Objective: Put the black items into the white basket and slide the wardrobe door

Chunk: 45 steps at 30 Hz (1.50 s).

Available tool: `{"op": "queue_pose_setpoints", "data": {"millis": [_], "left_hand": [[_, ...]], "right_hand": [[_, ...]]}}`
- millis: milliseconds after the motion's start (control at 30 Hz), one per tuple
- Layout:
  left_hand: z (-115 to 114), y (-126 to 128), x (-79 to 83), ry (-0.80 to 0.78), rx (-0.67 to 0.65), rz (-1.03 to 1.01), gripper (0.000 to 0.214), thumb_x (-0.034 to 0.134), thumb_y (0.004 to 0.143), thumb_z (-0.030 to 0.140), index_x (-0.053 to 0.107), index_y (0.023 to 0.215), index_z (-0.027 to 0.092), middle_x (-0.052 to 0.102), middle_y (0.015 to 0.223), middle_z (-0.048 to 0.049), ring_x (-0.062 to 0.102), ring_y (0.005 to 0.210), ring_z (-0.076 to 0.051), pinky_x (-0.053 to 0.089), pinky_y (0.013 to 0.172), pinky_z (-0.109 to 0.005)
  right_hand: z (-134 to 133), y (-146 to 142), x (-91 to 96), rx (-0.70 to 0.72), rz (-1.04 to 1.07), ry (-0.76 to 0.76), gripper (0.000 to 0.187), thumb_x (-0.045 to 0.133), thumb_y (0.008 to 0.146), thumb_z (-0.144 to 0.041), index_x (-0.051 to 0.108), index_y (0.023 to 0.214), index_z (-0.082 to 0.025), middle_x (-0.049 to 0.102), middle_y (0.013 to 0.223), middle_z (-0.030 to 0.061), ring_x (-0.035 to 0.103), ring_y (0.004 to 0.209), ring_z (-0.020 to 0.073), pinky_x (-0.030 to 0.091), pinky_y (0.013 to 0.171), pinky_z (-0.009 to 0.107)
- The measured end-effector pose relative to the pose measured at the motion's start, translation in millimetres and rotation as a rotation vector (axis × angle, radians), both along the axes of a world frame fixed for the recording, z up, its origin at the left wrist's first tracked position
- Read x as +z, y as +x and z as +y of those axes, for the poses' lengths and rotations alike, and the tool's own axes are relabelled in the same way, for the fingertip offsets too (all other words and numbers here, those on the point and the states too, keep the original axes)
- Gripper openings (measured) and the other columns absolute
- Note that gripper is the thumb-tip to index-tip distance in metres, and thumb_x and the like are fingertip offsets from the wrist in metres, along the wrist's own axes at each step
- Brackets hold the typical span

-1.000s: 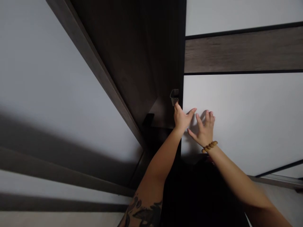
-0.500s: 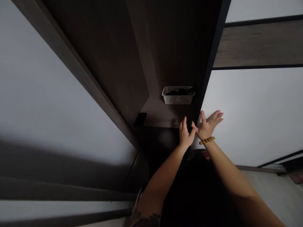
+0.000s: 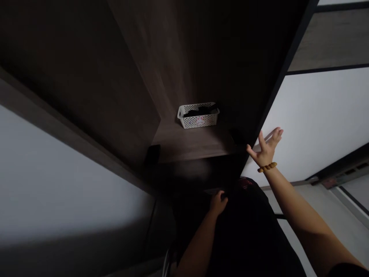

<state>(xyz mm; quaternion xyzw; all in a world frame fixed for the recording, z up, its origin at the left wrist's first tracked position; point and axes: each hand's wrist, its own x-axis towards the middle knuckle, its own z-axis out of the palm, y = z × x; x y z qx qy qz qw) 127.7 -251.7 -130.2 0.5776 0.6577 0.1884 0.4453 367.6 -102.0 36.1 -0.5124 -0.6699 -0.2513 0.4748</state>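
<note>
My right hand (image 3: 265, 151) has its fingers spread beside the dark frame edge of a white sliding door panel (image 3: 325, 123). The fingertips are at the panel's surface; whether they press on it I cannot tell. A beaded bracelet (image 3: 267, 167) circles that wrist. Low in front of my dark clothing, my left hand (image 3: 218, 203) has curled fingers, with the thumb towards them. What they close on, if anything, is lost in the dark. A white perforated basket (image 3: 198, 121) with black items inside stands on the wooden shelf (image 3: 196, 144) beyond the hands.
A dark flat object (image 3: 152, 154) lies at the shelf's left end. To the left stands a wooden cabinet side (image 3: 72, 123) with a pale panel (image 3: 57, 181) in front. Light flooring (image 3: 325, 204) shows at the lower right.
My left hand has dropped from beside the right hand to below the shelf, and its fingers have curled. My right hand stays spread by the door edge. The view has shifted.
</note>
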Motion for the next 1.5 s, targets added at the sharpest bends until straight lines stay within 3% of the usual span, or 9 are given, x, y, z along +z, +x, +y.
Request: {"op": "queue_pose_setpoints", "data": {"millis": [167, 367, 733, 867, 967, 1067, 1200, 1367, 1500], "left_hand": [[11, -11, -8.4, -0.073, -0.162, 0.0, 0.037, 0.061, 0.092, 0.027, 0.07, 0.127, 0.017, 0.073, 0.133, -0.0134, 0.068, 0.126, -0.027, 0.05, 0.108, -0.037], [15, -13, -9.9, -0.063, -0.247, -0.018, 0.041, 0.064, 0.09, 0.031, 0.069, 0.129, 0.021, 0.072, 0.136, -0.0105, 0.067, 0.128, -0.026, 0.049, 0.108, -0.035], [31, -14, -7.9, -0.045, -0.264, -0.042, 0.045, 0.065, 0.087, 0.026, 0.067, 0.132, 0.02, 0.072, 0.136, -0.0104, 0.067, 0.127, -0.027, 0.05, 0.11, -0.037], [40, -18, 5.2, 0.057, -0.182, -0.075, 0.042, 0.062, 0.088, 0.027, 0.068, 0.13, 0.024, 0.075, 0.13, -0.0073, 0.068, 0.123, -0.025, 0.051, 0.109, -0.037], [61, -33, 32.6, 0.292, -0.023, -0.132, 0.033, 0.056, 0.094, 0.035, 0.071, 0.122, 0.028, 0.078, 0.116, -0.0054, 0.073, 0.11, -0.024, 0.056, 0.102, -0.037], [108, -65, 75.1, 0.63, 0.143, -0.078, 0.028, 0.053, 0.096, 0.041, 0.074, 0.112, 0.031, 0.078, 0.109, -0.006, 0.073, 0.107, -0.026, 0.058, 0.102, -0.043], [214, -125, 133.2, 0.953, 0.323, 0.172, 0.037, 0.06, 0.089, 0.04, 0.073, 0.121, 0.026, 0.07, 0.135, -0.0127, 0.061, 0.134, -0.034, 0.042, 0.122, -0.055], [354, -190, 179.6, 0.837, 0.231, 0.432, 0.068, 0.071, 0.079, 0.036, 0.06, 0.143, 0.019, 0.038, 0.17, -0.0189, 0.029, 0.159, -0.044, 0.023, 0.13, -0.065], [432, -218, 197.1, 0.746, 0.17, 0.567, 0.071, 0.078, 0.078, 0.044, 0.06, 0.139, 0.014, 0.023, 0.175, -0.0255, 0.015, 0.163, -0.048, 0.02, 0.127, -0.071]], "right_hand": [[10, 23, -11.8, -0.053, 0.029, 0.046, 0.083, 0.061, 0.094, -0.046, 0.029, 0.168, -0.03, -0.003, 0.179, 0.0138, 0.006, 0.163, 0.05, 0.028, 0.118, 0.079], [15, 51, -32.8, -0.093, 0.152, 0.034, 0.074, 0.057, 0.097, -0.046, 0.036, 0.164, -0.022, 0.023, 0.173, 0.0197, 0.024, 0.162, 0.0422, 0.034, 0.121, 0.071], [33, 84, -40.3, -0.185, 0.306, 0.097, 0.066, 0.049, 0.101, -0.047, 0.043, 0.158, -0.013, 0.042, 0.162, 0.0241, 0.04, 0.153, 0.0391, 0.038, 0.119, 0.068], [18, 80, -32.7, -0.167, 0.267, 0.124, 0.072, 0.055, 0.098, -0.044, 0.038, 0.163, -0.019, 0.042, 0.162, 0.0218, 0.041, 0.151, 0.0432, 0.037, 0.119, 0.071], [6, 44, -28.1, -0.014, 0.213, 0.178, 0.071, 0.062, 0.092, -0.038, 0.043, 0.16, -0.027, 0.053, 0.15, 0.0181, 0.052, 0.139, 0.0427, 0.044, 0.114, 0.068], [23, -13, -27.9, 0.225, 0.165, -0.077, 0.062, 0.059, 0.092, -0.035, 0.048, 0.153, -0.026, 0.059, 0.138, 0.0163, 0.06, 0.129, 0.0373, 0.052, 0.108, 0.063], [108, -81, -28.7, 0.351, 0.077, -0.44, 0.066, 0.055, 0.092, -0.043, 0.046, 0.154, -0.02, 0.048, 0.153, 0.0199, 0.049, 0.142, 0.036, 0.047, 0.116, 0.06], [245, -141, -5.3, 0.26, -0.022, -0.725, 0.092, 0.067, 0.084, -0.041, 0.033, 0.165, -0.018, 0.014, 0.176, 0.0191, 0.022, 0.159, 0.0441, 0.029, 0.126, 0.065], [317, -172, 24.5, 0.171, -0.116, -0.901, 0.09, 0.072, 0.086, -0.035, 0.033, 0.166, -0.016, 0.002, 0.179, 0.0198, 0.009, 0.164, 0.0429, 0.016, 0.131, 0.063]]}}
